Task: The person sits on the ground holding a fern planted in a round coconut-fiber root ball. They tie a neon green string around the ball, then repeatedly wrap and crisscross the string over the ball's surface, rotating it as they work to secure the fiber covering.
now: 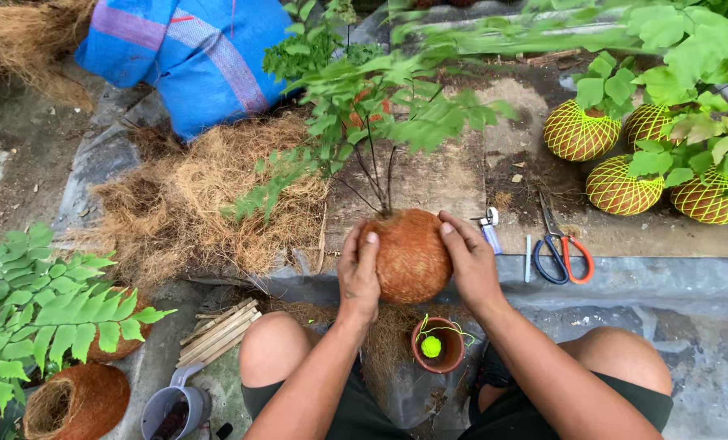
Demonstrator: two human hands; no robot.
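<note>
An outdoor potting spot on grey, soil-stained ground, with a weathered board worktop (461, 175) lying ahead of a seated person whose bare knees frame the bottom edge. At centre, both hands press against a round, rust-brown ball of coconut fibre (410, 254), its surface finely fuzzy; thin dark stems rise from its top at 12 o'clock into a spray of soft green fern fronds (380, 98). The left hand (358, 273) lies flat along the ball's left flank, fingers together and pointing up; the right hand (470, 261) cups the right flank the same way, so each grip is a closed palm hold on the ball. Directly below, at 6 o'clock, a small terracotta pot (437, 346) holds a spool of yellow-green thread. At 3 o'clock lie scissors (563, 257) with one orange and one blue handle, beside a small white-and-blue tool (490, 228). At 2 o'clock, four finished fibre balls wrapped in yellow netting (616, 186) carry broad green leaves. At 10 o'clock, a loose heap of dry tan fibre (209, 204) spreads beneath a blue woven sack (184, 57). At 8 o'clock, another fern (46, 301) stands above a hollow fibre shell (79, 403), beside a bundle of flat wooden sticks (217, 330).
</note>
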